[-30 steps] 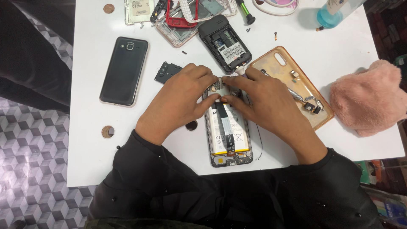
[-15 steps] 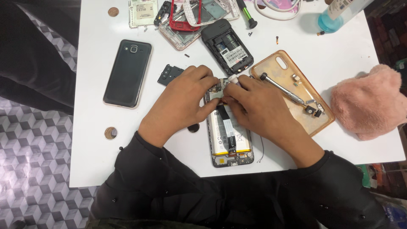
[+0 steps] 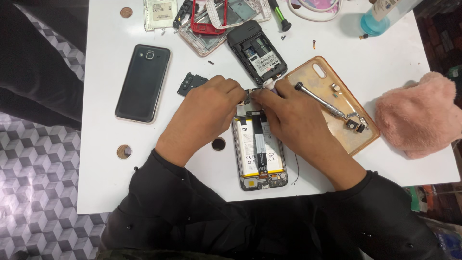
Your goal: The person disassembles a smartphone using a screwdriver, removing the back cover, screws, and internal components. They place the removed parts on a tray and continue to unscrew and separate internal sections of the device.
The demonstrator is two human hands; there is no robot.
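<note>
Both hands, left [image 3: 207, 113] & right [image 3: 288, 115], pinch the opened phone's [image 3: 260, 154] top edge (fingers curled).

A white rectangular table top [image 3: 110, 183] is filling most of the view, lying under even, soft light with faint shadows. Two small round holes are showing in its surface at near left. Left of the table, a floor of grey and white cube-patterned tiles [image 3: 33, 192] is showing. A dark shape is covering the far left floor. At right, past the table edge, cluttered dark shelving is showing, unclear.
</note>
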